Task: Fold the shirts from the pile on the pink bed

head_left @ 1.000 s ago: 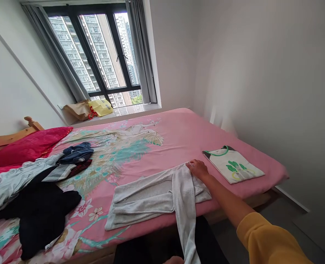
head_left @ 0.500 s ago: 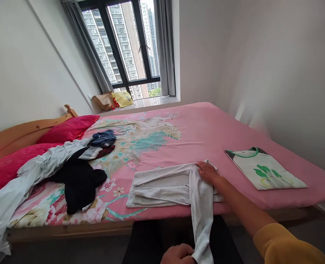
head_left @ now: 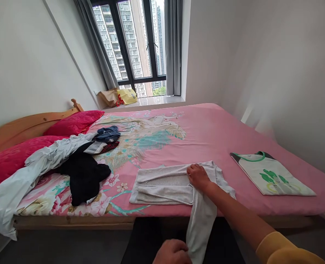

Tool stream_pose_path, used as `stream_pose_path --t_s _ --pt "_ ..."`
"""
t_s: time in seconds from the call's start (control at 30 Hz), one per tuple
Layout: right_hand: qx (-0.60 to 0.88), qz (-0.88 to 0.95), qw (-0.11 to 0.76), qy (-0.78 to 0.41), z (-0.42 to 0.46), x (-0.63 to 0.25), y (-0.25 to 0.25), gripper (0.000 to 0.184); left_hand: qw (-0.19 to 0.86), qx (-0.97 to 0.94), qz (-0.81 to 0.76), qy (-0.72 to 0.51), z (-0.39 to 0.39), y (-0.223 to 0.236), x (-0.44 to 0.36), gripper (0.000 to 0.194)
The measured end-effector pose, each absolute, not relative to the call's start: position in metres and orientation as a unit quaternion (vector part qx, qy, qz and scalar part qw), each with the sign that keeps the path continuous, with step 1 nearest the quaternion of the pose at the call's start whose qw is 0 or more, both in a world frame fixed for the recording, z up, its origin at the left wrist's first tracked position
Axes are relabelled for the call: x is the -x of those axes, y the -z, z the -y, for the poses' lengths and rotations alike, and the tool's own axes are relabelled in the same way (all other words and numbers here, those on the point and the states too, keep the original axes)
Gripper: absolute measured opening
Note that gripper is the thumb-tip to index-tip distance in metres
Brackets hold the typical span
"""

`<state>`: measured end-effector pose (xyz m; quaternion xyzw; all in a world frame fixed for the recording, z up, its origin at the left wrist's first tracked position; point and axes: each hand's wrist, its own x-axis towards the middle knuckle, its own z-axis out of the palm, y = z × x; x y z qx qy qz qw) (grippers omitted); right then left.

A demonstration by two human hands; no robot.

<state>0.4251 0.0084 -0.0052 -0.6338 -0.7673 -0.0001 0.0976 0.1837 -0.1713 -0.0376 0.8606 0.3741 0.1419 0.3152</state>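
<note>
Grey long-sleeved garment (head_left: 165, 182) lies partly folded on the bed (head_left: 211, 132). Left of the garment is a clothes heap (head_left: 82, 176). Below the garment, beside its hanging sleeve (head_left: 202, 227), the left hand (head_left: 173, 252) is curled; I cannot tell whether it grips. On the garment's upper middle, the right hand (head_left: 198, 176) rests bent fingers, any pinch unclear. Right of it lies a folded white shirt (head_left: 272, 172).

Head camera, up above the near side of the bed (head_left: 211, 135), close in, facing forward and down across it toward the window (head_left: 133, 47) beyond it!
</note>
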Motion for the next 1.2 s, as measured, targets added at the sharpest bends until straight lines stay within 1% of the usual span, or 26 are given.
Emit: stream_pose_path --t_s 0.07,0.17,0.3,0.47,0.6,0.83,1.0,1.2 --pt "0.596 0.797 0.096 0.001 -0.009 -0.422 0.005 0.016 0.293 -0.856 -0.373 -0.207 0.154 0.013 -0.173 0.011" --pt "0.569 0.818 0.081 0.000 -0.014 -0.416 0.004 0.019 0.258 -0.829 -0.427 -0.254 0.113 -0.019 -0.159 0.015" --pt "0.582 0.810 0.070 0.009 -0.022 -0.406 0.006 0.019 0.195 -0.827 -0.443 -0.287 0.040 -0.032 -0.157 0.020" --pt "0.587 0.807 0.060 0.019 -0.026 -0.396 0.006 0.022 0.186 -0.867 -0.424 -0.185 -0.038 -0.024 -0.186 0.035" --pt "0.596 0.801 0.045 0.011 -0.027 -0.392 0.007 0.021 0.202 -0.879 -0.411 -0.134 -0.078 -0.008 -0.212 0.038" --pt "0.620 0.784 0.012 -0.036 -0.045 -0.387 0.010 0.023 0.226 -0.870 -0.428 -0.098 -0.103 0.020 -0.216 0.033" --pt "0.605 0.795 -0.002 -0.046 -0.048 -0.384 0.004 0.020 0.231 -0.864 -0.438 -0.094 -0.104 0.024 -0.217 0.029" --pt "0.569 0.821 0.005 -0.038 -0.034 -0.389 -0.002 0.019 0.227 -0.859 -0.450 -0.088 -0.104 0.023 -0.219 0.028"
